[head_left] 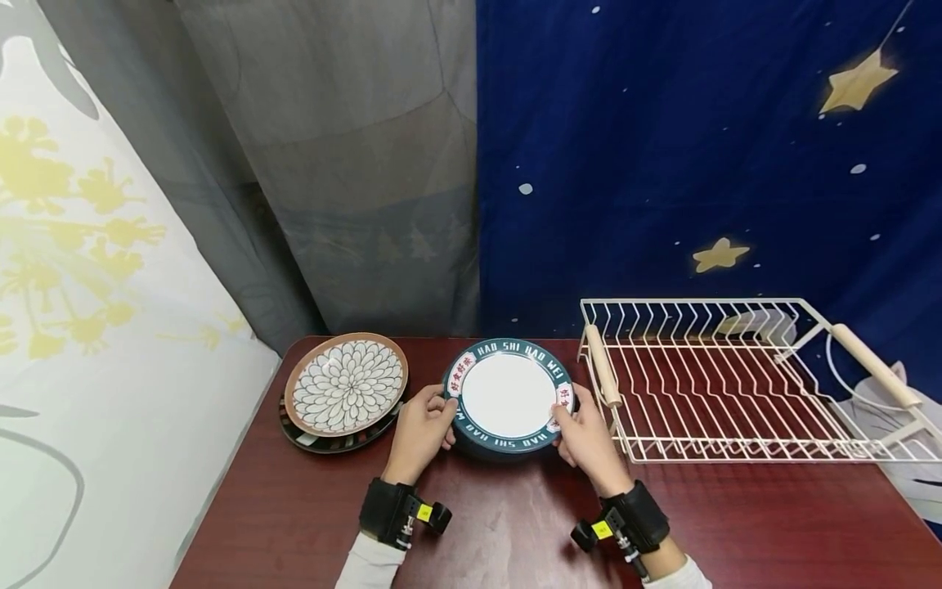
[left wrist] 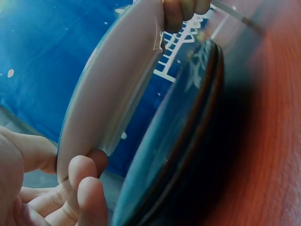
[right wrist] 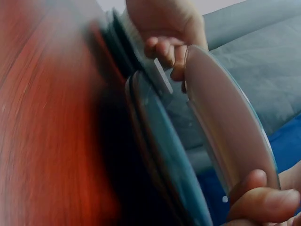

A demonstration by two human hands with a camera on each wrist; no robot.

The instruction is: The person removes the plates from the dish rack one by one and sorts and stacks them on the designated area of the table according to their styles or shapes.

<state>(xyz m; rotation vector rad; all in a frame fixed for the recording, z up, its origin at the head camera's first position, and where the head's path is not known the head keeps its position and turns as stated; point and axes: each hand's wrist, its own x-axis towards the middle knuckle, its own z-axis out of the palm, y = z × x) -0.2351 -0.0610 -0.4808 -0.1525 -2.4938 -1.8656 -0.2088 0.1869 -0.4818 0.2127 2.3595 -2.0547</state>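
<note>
A round plate (head_left: 509,396) with a white centre and a teal lettered rim is held level by both hands. My left hand (head_left: 422,433) pinches its left edge, thumb on top and fingers beneath. On the opposite edge my right hand (head_left: 587,438) grips the rim in the same way. Both wrist views show the plate's pale underside (left wrist: 110,84) raised, with a gap under it. Below lies a stack of teal-blue, brown-edged plates (right wrist: 171,146), mostly covered by the held plate in the head view.
To the left, a petal-patterned plate (head_left: 347,384) with a brown rim rests on a darker plate (head_left: 318,443). A white wire dish rack (head_left: 765,460) with wooden handles (head_left: 603,366) stands at the right of the red-brown table (head_left: 508,532). Curtains (head_left: 662,164) hang behind.
</note>
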